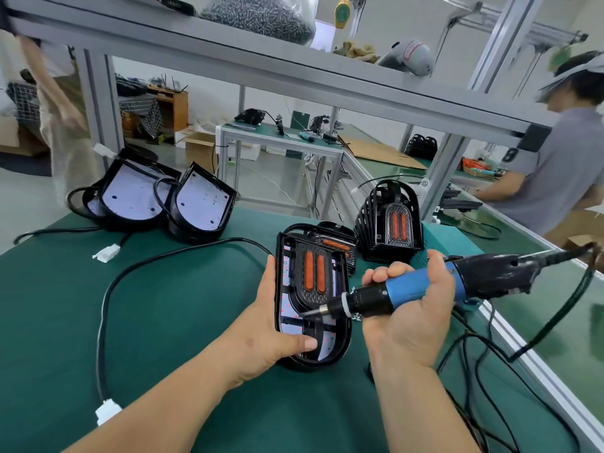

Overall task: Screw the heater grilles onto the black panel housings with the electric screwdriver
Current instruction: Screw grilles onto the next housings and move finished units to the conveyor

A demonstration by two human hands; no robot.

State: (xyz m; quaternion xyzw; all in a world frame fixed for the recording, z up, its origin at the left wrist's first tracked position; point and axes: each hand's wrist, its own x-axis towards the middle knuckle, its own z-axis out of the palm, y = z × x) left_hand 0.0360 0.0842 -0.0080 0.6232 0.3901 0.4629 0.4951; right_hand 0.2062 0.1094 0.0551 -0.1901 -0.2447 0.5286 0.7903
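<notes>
On the green mat-covered workbench [183, 322], the left hand [271, 331] clasps a black arched plastic panel housing [336, 282], the right hand [411, 308] grasps a blue-bodied electric screwdriver [402, 289], and 2 white-backed housings [199, 201] lie at 10 o'clock.

**Shiny plastic on a dull green bench**

The black panel housing [347, 331] was glossy moulded plastic, its inner lining a pale, flat sheet. The electric screwdriver [405, 291] had a smooth matt blue plastic grip and a bright metal bit. The bench mat [196, 322] looked matt green, faintly cloth-like. The frame [228, 57] was brushed aluminium, the connector [106, 253] white plastic, the box [201, 148] plain brown cardboard.
</notes>
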